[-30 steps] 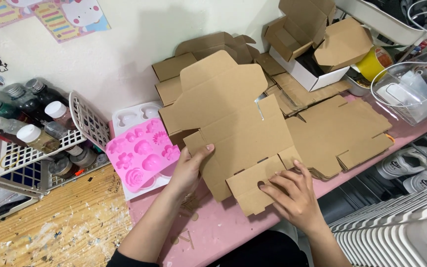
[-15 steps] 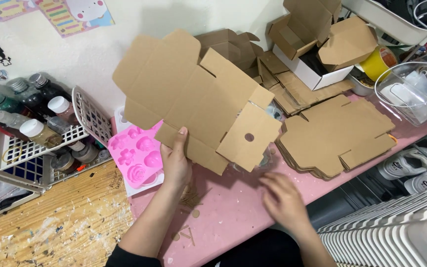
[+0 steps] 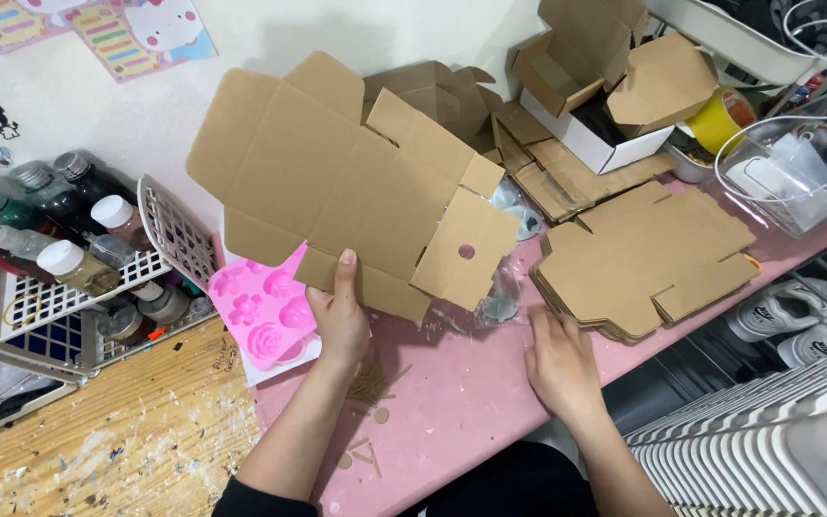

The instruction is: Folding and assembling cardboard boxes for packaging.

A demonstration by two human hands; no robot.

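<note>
Nearest the camera, the right hand (image 3: 559, 359) lies open and empty, palm down on the pink bench (image 3: 452, 421), just beside the near left edge of a stack of flat box blanks (image 3: 648, 258). The left hand (image 3: 339, 316) pinches the lower edge of one flat cardboard blank (image 3: 356, 182) and holds it raised, clear of the bench and tilted toward the wall. Its flaps all lie in one plane, so by the look of it no folding has begun on this piece. Left of that hand sits a pink silicone mould (image 3: 262, 311), and beyond it a white basket of bottles (image 3: 50, 249). At the far right stand two boxes (image 3: 600, 86) already folded up, so some are done while the stack remains.
</note>
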